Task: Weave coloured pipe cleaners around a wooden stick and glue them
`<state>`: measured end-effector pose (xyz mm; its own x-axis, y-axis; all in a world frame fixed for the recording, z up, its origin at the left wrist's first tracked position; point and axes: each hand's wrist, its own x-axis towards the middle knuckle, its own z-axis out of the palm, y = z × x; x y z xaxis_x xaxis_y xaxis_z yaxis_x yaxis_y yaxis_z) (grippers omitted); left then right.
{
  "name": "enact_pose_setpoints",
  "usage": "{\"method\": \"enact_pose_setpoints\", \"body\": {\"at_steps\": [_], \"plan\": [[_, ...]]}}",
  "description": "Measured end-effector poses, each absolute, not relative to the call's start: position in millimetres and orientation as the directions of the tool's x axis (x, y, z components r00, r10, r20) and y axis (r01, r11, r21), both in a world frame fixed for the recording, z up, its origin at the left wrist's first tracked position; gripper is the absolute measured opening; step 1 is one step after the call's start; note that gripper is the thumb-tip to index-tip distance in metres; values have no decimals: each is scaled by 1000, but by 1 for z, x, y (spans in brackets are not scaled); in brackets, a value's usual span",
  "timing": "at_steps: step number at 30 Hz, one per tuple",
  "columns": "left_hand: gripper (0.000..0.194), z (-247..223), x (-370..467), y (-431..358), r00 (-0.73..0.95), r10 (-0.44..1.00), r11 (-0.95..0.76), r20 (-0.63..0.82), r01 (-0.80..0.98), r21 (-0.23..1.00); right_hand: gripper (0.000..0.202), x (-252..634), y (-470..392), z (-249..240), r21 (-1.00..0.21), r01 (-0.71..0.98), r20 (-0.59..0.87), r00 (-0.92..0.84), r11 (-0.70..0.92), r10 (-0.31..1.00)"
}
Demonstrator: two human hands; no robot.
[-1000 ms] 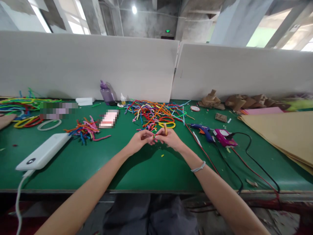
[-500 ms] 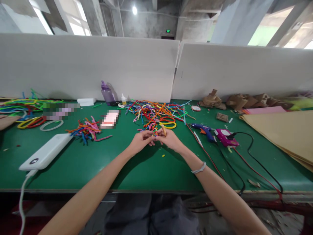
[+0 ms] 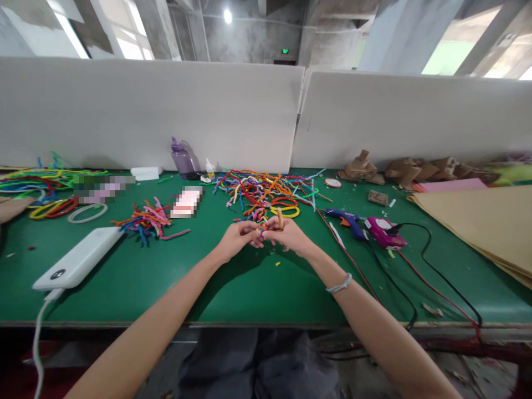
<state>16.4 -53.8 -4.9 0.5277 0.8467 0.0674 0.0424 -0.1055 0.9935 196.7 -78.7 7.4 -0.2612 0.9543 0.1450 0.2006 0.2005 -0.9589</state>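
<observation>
Fingers (image 3: 251, 237) of our left hand (image 3: 233, 243) and right hand (image 3: 293, 239) are closed to a narrow pinch, tips nearly meeting on a small multicoloured piece (image 3: 262, 228). It sits between the two hands, above the green surface (image 3: 141, 280) and just on our side of the pile (image 3: 260, 188) of fuzzy stems. Much of it is covered, so we cannot tell its full shape

We judge it very light and soft outside, probably with a bendy core if it is made of the same stems; it should grip well rather than slip, and bend or flatten under a hard squeeze rather than break. We would take it by opposite edges, thumb against forefinger, pressing gently. Scissors (image 3: 291, 214) lie just beyond the right hand, and a yellow scrap (image 3: 278, 264) rests nearer us
</observation>
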Motion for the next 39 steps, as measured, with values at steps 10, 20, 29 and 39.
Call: {"method": "enact_pose_setpoints", "body": {"at_steps": [10, 20, 29, 39], "plan": [[33, -8, 17, -53, 467, 878, -122, 109, -3, 993, 29, 201, -78, 3, -793, 463, 300, -269, 396, 915], [49, -9, 15, -50, 495, 863, -142, 103, 42, 989, 15, 203, -81, 8, -633, 570, 397, -342, 524, 852], [25, -16, 10, -45, 439, 822, -513, 363, 294, 807, 35, 210, -82, 2, -499, 702, 367, -359, 507, 858], [22, -24, 10, -39, 489, 736, -666, 469, 396, 632, 16, 189, -77, -6, -486, 737, 332, -342, 470, 879]]}}
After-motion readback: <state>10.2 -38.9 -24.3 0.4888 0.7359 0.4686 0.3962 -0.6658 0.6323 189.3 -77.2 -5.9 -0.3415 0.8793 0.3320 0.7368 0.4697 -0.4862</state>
